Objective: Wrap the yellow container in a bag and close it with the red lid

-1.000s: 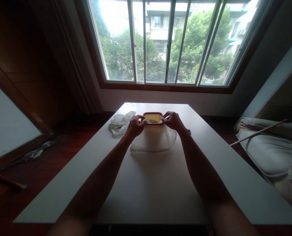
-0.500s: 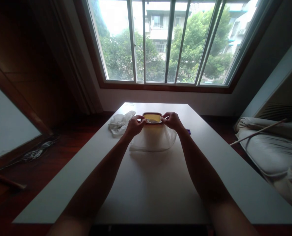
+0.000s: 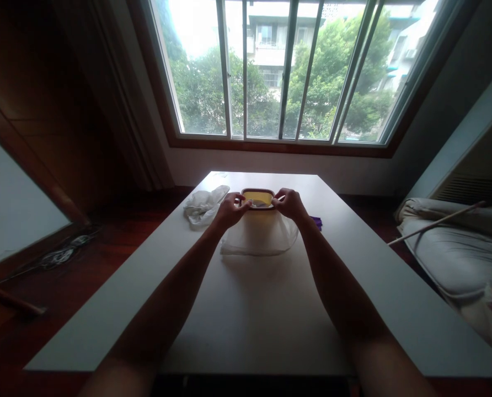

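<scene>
A yellow bin with a dark rim (image 3: 257, 194) stands on the far half of the white table (image 3: 262, 309). A thin translucent plastic bag (image 3: 259, 238) is draped down its front and spreads on the tabletop. My left hand (image 3: 229, 211) pinches the bag's edge at the left side of the rim, fingers closed. At the right side of the rim my right hand (image 3: 290, 204) pinches the same edge. Both arms reach straight out over the table.
A crumpled white plastic bag (image 3: 203, 205) lies left of the bin. A small purple thing (image 3: 316, 222) shows just right of my right wrist. A large window (image 3: 287, 71) fills the far wall. Bedding and a long stick (image 3: 436, 222) lie at the right.
Almost nothing: both hands stay pinched on the bag's edge at the bin's rim, with only a slight shift of the view.
</scene>
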A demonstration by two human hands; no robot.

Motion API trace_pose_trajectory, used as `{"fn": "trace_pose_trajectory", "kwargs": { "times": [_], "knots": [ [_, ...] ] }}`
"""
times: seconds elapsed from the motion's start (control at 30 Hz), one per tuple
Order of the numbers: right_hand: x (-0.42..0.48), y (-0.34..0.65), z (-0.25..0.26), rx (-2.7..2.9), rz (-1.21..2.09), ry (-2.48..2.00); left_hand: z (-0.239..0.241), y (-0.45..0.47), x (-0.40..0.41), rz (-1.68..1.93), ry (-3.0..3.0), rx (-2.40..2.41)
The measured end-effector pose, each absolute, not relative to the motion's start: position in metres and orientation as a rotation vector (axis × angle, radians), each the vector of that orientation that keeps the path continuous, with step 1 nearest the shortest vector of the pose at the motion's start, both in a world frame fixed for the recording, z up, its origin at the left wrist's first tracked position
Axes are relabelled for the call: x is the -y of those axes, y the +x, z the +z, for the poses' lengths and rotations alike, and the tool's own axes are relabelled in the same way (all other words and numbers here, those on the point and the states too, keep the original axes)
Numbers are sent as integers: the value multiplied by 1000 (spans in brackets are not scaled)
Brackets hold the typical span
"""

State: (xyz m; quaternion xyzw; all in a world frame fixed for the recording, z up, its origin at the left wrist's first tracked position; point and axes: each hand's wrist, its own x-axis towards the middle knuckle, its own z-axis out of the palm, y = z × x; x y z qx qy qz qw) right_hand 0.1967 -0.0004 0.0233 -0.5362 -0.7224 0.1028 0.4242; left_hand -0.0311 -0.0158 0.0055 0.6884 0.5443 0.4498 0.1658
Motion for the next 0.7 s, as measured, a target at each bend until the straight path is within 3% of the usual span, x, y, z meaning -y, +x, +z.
{"fn": "trace_pose_trajectory", "kwargs": {
  "times": [0.17,0.7],
  "knots": [
    [-7,193,14,1833,318,-1266,1,-33,9,1175,2193,-1379],
    [-27,193,-12,1851,406,-1205,-15,-29,0,1226,2079,-1290]
  ]
}}
